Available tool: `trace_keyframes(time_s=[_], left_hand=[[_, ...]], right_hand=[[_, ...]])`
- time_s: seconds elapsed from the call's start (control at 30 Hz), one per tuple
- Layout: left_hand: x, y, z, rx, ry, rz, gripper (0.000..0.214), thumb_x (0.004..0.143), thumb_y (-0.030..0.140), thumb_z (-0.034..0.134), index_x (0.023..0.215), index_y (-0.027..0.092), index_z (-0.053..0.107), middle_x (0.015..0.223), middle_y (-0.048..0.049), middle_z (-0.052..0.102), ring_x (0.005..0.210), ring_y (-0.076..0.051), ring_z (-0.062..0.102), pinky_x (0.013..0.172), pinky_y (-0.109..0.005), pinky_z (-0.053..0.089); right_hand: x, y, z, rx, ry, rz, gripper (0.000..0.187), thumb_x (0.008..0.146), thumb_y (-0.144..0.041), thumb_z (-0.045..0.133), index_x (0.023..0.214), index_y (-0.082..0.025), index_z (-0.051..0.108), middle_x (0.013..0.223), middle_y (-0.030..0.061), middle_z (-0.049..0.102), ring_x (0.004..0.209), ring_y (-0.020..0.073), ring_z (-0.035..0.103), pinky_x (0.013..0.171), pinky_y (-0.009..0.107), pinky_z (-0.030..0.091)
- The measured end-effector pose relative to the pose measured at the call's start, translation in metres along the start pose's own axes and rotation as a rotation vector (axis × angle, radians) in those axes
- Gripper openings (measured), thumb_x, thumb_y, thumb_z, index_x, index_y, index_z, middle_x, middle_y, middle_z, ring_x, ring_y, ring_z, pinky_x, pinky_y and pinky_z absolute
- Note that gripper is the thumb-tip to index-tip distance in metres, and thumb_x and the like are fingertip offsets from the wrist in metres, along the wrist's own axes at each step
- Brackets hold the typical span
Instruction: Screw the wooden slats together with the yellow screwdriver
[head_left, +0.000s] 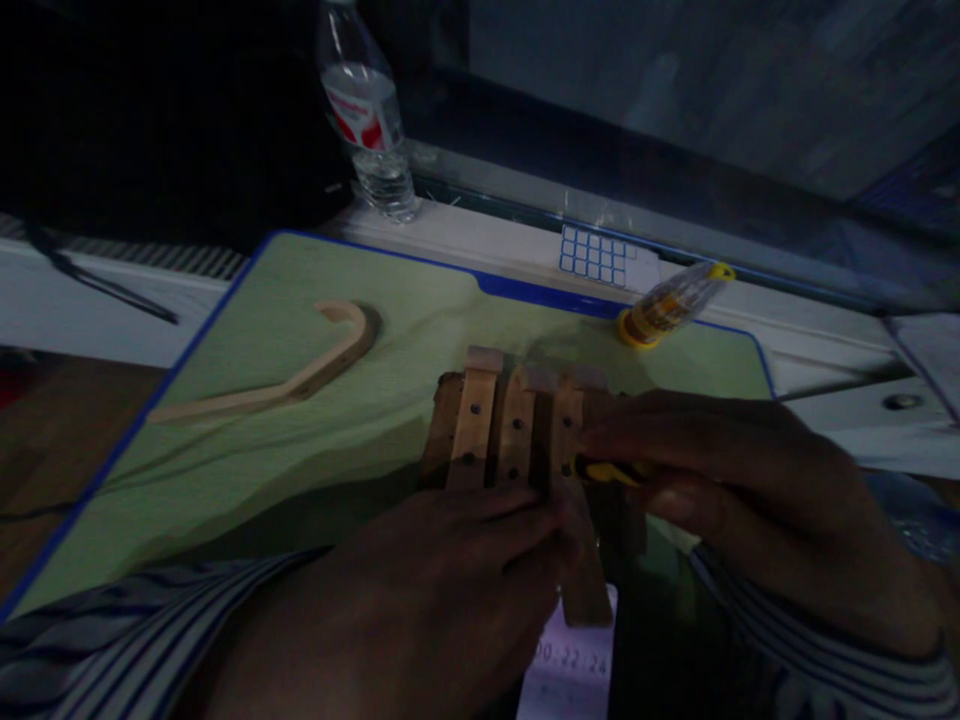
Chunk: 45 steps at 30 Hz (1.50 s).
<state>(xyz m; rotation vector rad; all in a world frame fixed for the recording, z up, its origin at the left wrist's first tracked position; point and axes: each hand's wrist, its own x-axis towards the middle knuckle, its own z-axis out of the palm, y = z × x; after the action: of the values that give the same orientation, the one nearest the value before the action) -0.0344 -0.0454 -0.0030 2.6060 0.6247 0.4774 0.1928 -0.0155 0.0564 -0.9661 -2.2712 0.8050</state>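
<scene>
My left hand (450, 590) lies over three wooden hooks, fingers together on the rightmost wooden hook (568, 420); its thumb is hidden. The left wooden hook (472, 430) and the middle wooden hook (517, 425) run side by side, with curled far ends and dark round spots along their faces. Beneath them is a brown wooden piece (442, 425). My right hand (742, 480) pinches a small yellow tool with a dark end (611, 471), which meets the rightmost hook near a dark spot. The tool's exact kind is hard to make out in the dim light.
A loose wooden hook (300, 385) lies on the left of the light green table (225, 470). A yellow-capped bottle (667, 308) lies tilted near the far edge. Behind stand a water bottle (371, 125) and a white sill (480, 235). A lit phone (570, 665) is below my hands.
</scene>
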Motion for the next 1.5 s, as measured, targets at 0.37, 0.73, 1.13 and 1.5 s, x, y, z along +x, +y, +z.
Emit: trace_keyframes(time_s=[0.37, 0.73, 1.13, 1.5], left_hand=[[0.000, -0.001, 0.003, 0.001, -0.006, 0.012, 0.032, 0.098, 0.020, 0.042, 0.128, 0.020, 0.052, 0.134, -0.0033, 0.057, 0.122, -0.017, 0.053, 0.103, -0.034, 0.043], [0.005, 0.001, -0.005, 0.002, 0.018, 0.055, 0.029, 0.099, 0.016, 0.038, 0.122, 0.019, 0.054, 0.128, -0.0046, 0.060, 0.119, -0.015, 0.054, 0.101, -0.030, 0.044], [0.005, 0.000, -0.007, -0.011, 0.016, 0.036, 0.024, 0.100, 0.021, 0.039, 0.118, 0.020, 0.055, 0.123, -0.0046, 0.063, 0.114, -0.016, 0.057, 0.097, -0.032, 0.046], [0.005, -0.004, -0.009, 0.012, -0.068, 0.115, 0.029, 0.099, 0.017, 0.036, 0.123, 0.019, 0.054, 0.120, -0.0043, 0.064, 0.117, -0.016, 0.055, 0.101, -0.034, 0.044]], right_hand=[[-0.018, -0.002, -0.012, -0.133, -0.155, 0.102, 0.049, 0.092, -0.023, 0.053, 0.140, -0.028, 0.044, 0.142, -0.0056, 0.052, 0.127, 0.0173, 0.051, 0.101, 0.027, 0.049], [-0.003, -0.010, -0.002, -0.282, -0.050, 0.034, 0.032, 0.092, -0.021, 0.051, 0.124, -0.021, 0.058, 0.125, -0.0011, 0.067, 0.106, 0.0120, 0.066, 0.087, 0.015, 0.053], [-0.007, -0.014, -0.007, -0.273, -0.080, 0.056, 0.021, 0.093, -0.025, 0.050, 0.112, -0.024, 0.058, 0.097, -0.0025, 0.072, 0.081, 0.0100, 0.069, 0.065, 0.015, 0.053], [-0.007, -0.017, -0.007, -0.315, -0.094, 0.045, 0.013, 0.093, -0.031, 0.053, 0.104, -0.027, 0.056, 0.093, -0.0043, 0.072, 0.074, 0.0111, 0.068, 0.059, 0.018, 0.054]])
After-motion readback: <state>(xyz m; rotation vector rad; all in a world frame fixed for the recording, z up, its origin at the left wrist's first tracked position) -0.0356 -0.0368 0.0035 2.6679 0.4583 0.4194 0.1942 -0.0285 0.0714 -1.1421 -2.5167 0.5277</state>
